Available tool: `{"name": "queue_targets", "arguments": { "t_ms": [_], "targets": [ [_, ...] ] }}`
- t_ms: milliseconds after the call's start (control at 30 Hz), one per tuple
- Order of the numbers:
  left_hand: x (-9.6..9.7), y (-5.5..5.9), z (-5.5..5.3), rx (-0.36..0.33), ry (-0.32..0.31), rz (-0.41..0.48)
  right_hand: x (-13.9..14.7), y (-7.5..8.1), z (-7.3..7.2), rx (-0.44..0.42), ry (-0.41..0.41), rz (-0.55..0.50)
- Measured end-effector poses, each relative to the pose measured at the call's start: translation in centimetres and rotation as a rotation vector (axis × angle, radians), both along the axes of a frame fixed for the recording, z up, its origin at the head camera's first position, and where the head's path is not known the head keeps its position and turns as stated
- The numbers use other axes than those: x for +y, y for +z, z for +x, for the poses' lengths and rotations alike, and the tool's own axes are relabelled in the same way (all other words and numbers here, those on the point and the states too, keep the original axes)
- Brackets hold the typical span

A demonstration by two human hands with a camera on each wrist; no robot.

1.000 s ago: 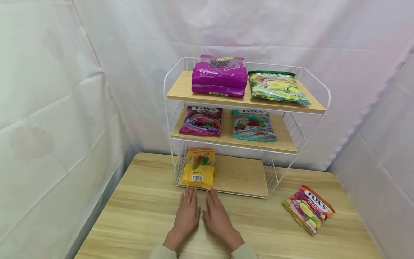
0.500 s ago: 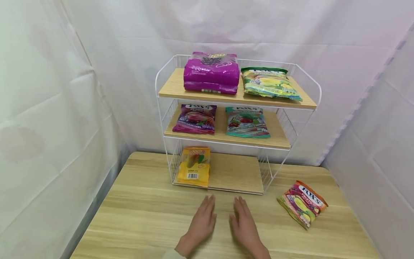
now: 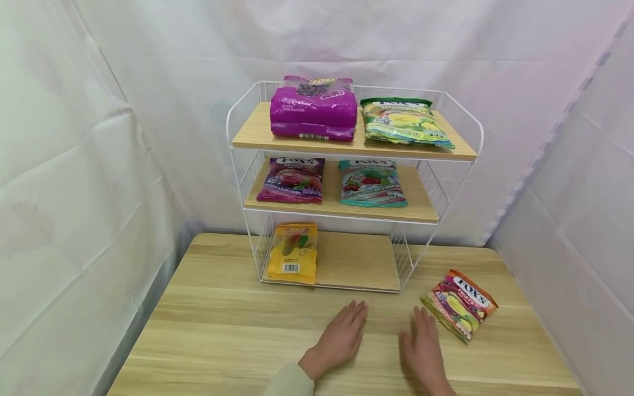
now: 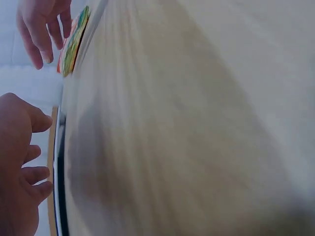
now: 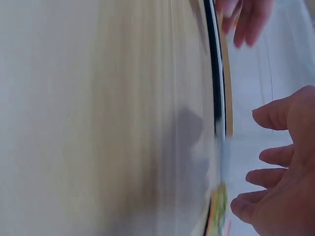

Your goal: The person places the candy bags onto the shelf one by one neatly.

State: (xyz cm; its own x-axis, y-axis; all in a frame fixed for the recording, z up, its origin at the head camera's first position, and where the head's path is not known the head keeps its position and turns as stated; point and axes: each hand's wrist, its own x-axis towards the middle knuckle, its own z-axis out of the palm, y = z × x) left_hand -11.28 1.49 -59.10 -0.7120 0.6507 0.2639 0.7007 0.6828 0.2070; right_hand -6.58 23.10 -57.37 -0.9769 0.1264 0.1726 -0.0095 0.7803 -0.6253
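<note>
My left hand point(image 3: 339, 336) hovers over the tabletop in front of the shelf, its fingers extended and holding nothing. To its right, my right hand point(image 3: 423, 349) is also empty, with relaxed fingers, just left of a Fox's fruits candy bag point(image 3: 462, 304) that lies tilted on the table. The right wrist view shows this hand point(image 5: 285, 169) apart from the bag point(image 5: 217, 209), its fingers loosely bent. A yellow mango candy bag point(image 3: 293, 253) leans in the left part of the bottom shelf.
A white wire rack with three wooden shelves point(image 3: 354, 258) stands at the back. On top are purple bags point(image 3: 314, 110) and green Fox's bags point(image 3: 403, 122). The middle shelf bears a berries bag point(image 3: 292, 180) and a teal bag point(image 3: 372, 184). White cloth walls point(image 3: 89, 181) surround the table.
Both hands have left the yellow bag's front and moved right across the table, spreading apart; the right one is now near the Fox's fruits bag. The head view has shifted slightly right.
</note>
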Motion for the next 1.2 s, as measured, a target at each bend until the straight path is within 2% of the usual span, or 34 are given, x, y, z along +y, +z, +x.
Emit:
{"name": "queue_targets", "arguments": {
  "t_ms": [133,367,467,700,900,1200],
  "targets": [
    [1.3,0.6,-0.3,-0.019,-0.019,-0.018,2.5,0.2,-0.6,0.04,-0.033,0.096],
    [2.6,0.7,-0.2,-0.096,-0.043,-0.019,5.6,-0.3,-1.2,-0.113,-0.099,0.124],
    [2.9,0.8,-0.1,-0.113,-0.047,-0.009,6.2,-0.6,-1.6,-0.136,-0.11,0.153],
    [3.1,1.1,-0.2,-0.117,-0.044,-0.007,6.1,-1.4,-1.6,-0.118,-0.089,0.262],
    [3.7,1.2,-0.3,-0.097,-0.055,-0.004,5.2,-1.4,-0.8,-0.119,-0.057,0.291],
    [4.2,1.5,-0.1,-0.159,-0.055,0.032,3.7,-0.7,0.3,-0.231,-0.029,0.269]
  ]
}}
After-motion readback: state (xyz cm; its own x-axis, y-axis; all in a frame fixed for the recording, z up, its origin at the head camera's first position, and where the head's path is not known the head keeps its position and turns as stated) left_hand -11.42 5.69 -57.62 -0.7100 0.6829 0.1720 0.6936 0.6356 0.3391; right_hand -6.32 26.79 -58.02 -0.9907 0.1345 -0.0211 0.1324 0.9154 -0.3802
